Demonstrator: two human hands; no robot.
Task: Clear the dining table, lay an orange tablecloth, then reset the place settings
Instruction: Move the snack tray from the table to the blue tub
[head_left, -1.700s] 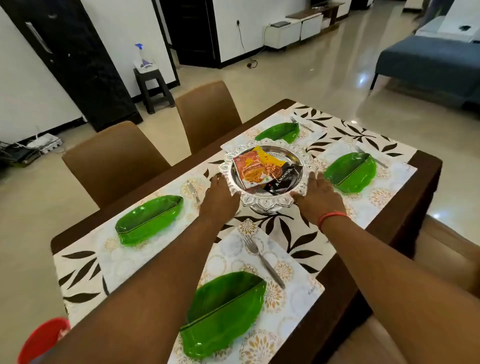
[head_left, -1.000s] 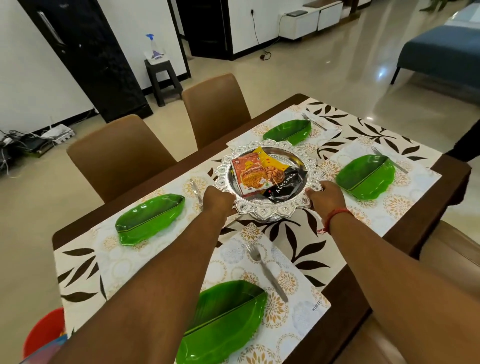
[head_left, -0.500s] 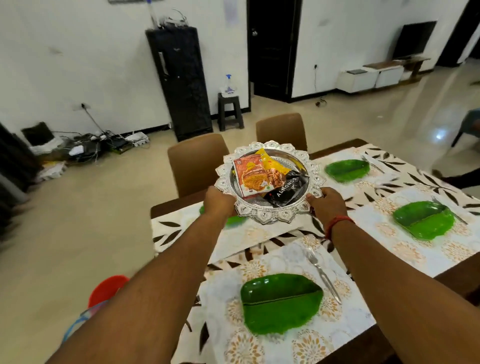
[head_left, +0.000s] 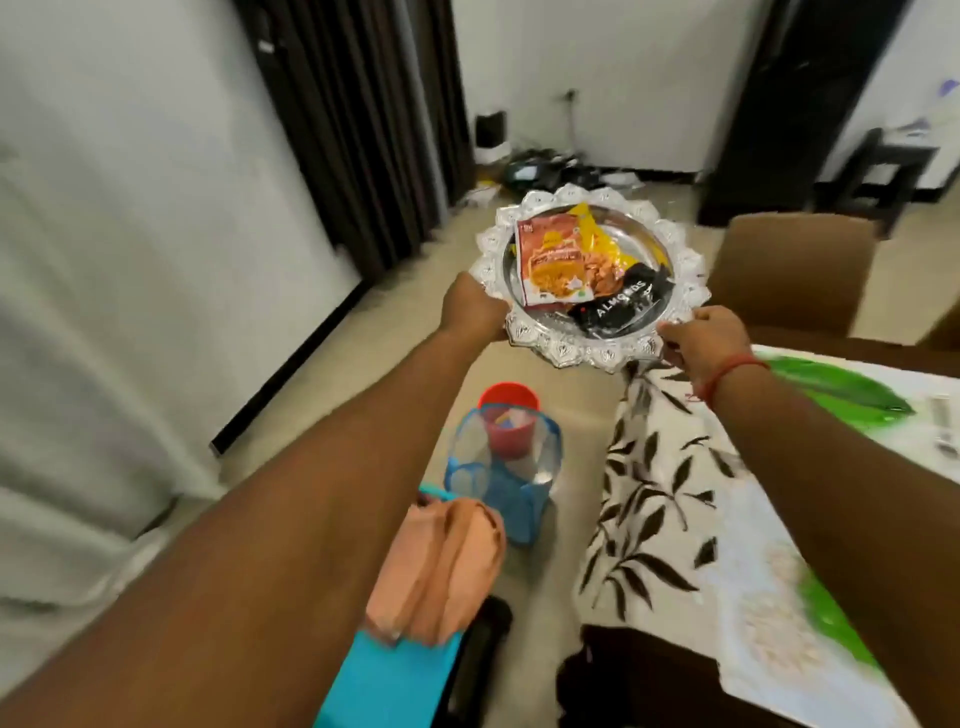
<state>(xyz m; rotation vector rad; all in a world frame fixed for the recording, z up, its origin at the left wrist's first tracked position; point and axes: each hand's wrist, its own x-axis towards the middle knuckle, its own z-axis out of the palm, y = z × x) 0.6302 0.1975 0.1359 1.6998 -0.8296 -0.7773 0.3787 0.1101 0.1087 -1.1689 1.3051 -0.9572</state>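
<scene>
I carry an ornate silver tray (head_left: 680, 262) in the air, past the table's left end. My left hand (head_left: 475, 312) grips its left rim and my right hand (head_left: 698, 338) grips its near right rim. Snack packets (head_left: 566, 262) and a black almonds pouch (head_left: 618, 306) lie on the tray. The table (head_left: 649, 680) at right wears a white cloth with black leaves (head_left: 654, 499). Green leaf-shaped plates (head_left: 836, 395) sit on floral placemats (head_left: 769, 623). A folded orange cloth (head_left: 441, 566) lies on a turquoise surface below my left arm.
On the floor beside the table stand a red bucket (head_left: 509, 415) and a blue mesh basket (head_left: 501, 483). A brown chair (head_left: 795, 270) is behind the tray. Dark curtains (head_left: 358, 119) and a white wall are at left; cables clutter the far floor.
I have lifted the tray off the table's middle and swung it left, beyond the table end. My view turned left with it, so the bucket, basket and orange cloth came into sight.
</scene>
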